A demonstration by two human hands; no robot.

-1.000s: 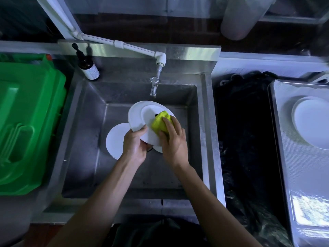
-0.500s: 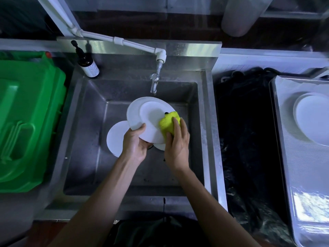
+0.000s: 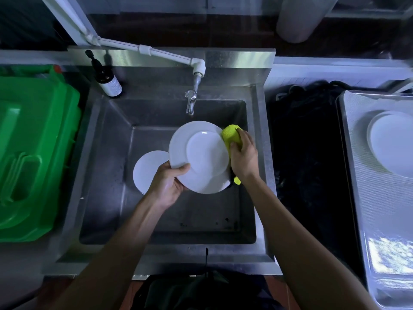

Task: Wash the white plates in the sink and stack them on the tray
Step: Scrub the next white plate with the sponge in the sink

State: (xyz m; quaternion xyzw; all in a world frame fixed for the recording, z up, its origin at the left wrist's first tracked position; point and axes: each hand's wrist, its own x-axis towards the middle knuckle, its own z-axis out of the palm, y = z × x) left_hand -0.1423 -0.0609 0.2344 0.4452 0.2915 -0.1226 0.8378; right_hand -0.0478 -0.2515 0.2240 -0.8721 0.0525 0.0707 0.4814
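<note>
My left hand (image 3: 168, 184) grips the lower left rim of a white plate (image 3: 200, 155), held tilted over the steel sink (image 3: 107, 153). My right hand (image 3: 243, 155) is closed on a yellow-green sponge (image 3: 231, 135) at the plate's right edge. A second white plate (image 3: 148, 168) lies on the sink floor to the left, partly hidden under the held one. On the metal tray (image 3: 366, 198) at the right rests a washed white plate (image 3: 391, 143).
A tap (image 3: 191, 101) on a white pipe hangs over the sink's back. A dark pump bottle (image 3: 107, 80) stands at the back left corner. A green plastic bin (image 3: 29, 153) fills the left side. Black plastic sheeting (image 3: 306, 153) lies between sink and tray.
The sponge has slid from the plate's centre to its right rim, my right hand moving right and up. The plate has turned to face up more.
</note>
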